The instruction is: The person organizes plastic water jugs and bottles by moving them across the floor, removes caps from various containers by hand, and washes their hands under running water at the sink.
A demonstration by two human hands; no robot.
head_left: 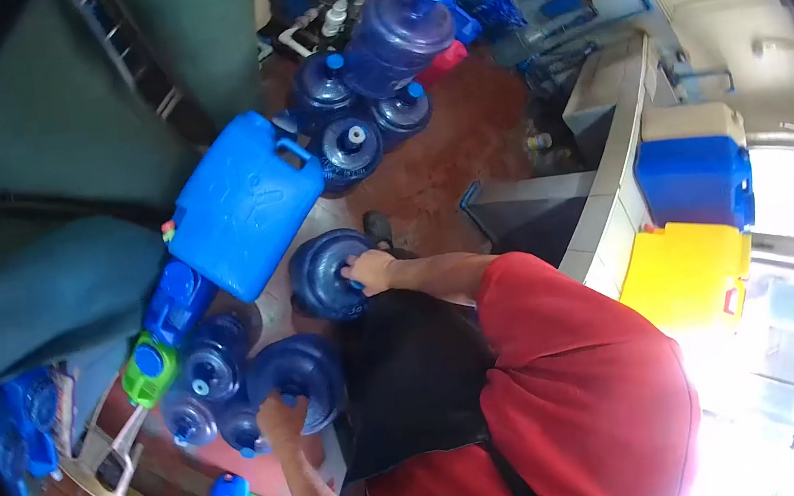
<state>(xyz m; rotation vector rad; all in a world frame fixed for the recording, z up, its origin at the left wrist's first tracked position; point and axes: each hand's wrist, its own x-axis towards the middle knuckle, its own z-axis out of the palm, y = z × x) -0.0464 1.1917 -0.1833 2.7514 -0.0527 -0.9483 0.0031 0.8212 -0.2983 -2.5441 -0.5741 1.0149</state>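
My right hand (372, 270) is closed round the neck of a blue-tinted round water jug (321, 281), which stands upright in front of the black apron. Lower down and to the left, my left hand (282, 418) is closed at the neck of a second round water jug (302, 362). The fingers of this hand are partly hidden. Beside that jug stand several other round jugs (218, 352). A flat blue container (245, 206) with a handle lies just above and left of the two held jugs.
Several capped round jugs (347, 151) are grouped at the top, with one jug (400, 37) raised above them. A tiled ledge (600, 225) runs along the right, beside yellow (678, 265) and blue (688, 180) containers. Green and blue containers (149, 367) are at the left.
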